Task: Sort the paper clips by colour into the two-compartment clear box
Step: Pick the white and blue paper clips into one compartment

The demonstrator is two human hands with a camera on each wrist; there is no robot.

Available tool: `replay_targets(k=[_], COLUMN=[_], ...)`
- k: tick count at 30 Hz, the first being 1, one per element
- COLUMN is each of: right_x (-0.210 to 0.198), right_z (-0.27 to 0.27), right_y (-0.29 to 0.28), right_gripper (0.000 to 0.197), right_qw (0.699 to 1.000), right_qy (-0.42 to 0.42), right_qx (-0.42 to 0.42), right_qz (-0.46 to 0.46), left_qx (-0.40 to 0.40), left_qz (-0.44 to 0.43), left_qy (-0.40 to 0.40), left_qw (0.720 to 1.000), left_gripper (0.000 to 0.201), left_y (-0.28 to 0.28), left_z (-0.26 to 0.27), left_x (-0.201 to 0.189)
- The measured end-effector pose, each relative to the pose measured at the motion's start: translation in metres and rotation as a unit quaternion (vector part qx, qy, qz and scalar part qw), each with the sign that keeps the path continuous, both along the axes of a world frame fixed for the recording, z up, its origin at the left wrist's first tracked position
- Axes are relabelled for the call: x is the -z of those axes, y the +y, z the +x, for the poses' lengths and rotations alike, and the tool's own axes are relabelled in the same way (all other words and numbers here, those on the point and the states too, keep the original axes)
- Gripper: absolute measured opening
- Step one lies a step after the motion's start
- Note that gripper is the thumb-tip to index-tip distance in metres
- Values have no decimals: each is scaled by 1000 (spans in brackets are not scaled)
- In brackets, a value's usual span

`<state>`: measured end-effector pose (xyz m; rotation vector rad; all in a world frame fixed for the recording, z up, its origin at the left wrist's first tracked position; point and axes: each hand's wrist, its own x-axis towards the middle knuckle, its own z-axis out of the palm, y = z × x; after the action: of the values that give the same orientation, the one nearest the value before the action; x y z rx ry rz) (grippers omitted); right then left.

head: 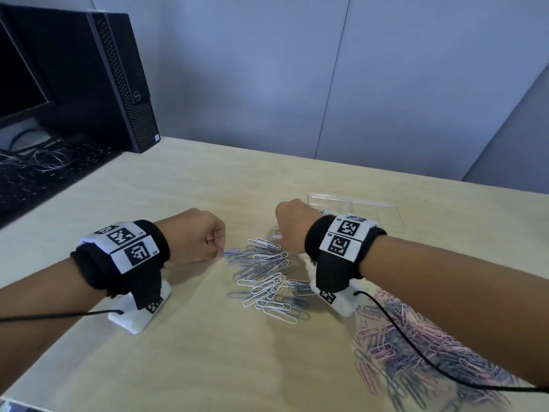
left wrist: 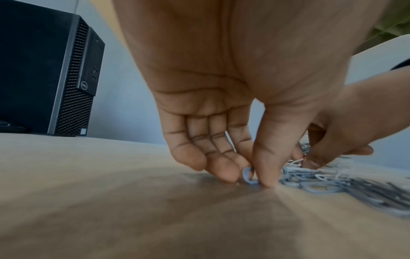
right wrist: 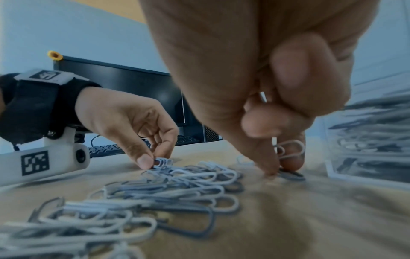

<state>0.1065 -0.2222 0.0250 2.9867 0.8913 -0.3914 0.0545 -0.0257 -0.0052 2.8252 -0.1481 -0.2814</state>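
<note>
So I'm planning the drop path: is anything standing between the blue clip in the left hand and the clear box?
Yes. The right hand sits on that line, working at the pile's far edge just in front of the clear box. The left hand pinches the blue clip at the pile's left edge.

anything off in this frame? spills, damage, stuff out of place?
Nothing damaged. Paper clips lie loose in two heaps on the table: a white and blue heap between the hands, and a pink and blue heap under the right forearm. The clear box stands upright.
</note>
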Motion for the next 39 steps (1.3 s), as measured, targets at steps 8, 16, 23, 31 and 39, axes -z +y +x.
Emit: replay_targets(k=[8,16,23,31,39], right_x=[4,2,3,-2,-30], right_z=[1,-10,-18,-28,21], right_y=[0,-15,-22,-36,-86], right_gripper=[27,7,27,29,9], right_qw=[998,997,998,1000,992], right_qy=[34,64,53,7,-65], right_qx=[30,31,19,8,84], right_qz=[-32,-6,-14,26,65], left_qx=[-7,-8,-9,13,66], left_qz=[-15,-14,-8,2,-82], left_qy=[-2,-1,-2,-29,-163], left_qw=[1000,1000,1000,999,981], left_gripper=[9,8,9,13,7], left_y=[0,-1,-2,-12,-83], left_z=[-6,-7,-8,-1,38], left_x=[0,-2,-2,-13,-55])
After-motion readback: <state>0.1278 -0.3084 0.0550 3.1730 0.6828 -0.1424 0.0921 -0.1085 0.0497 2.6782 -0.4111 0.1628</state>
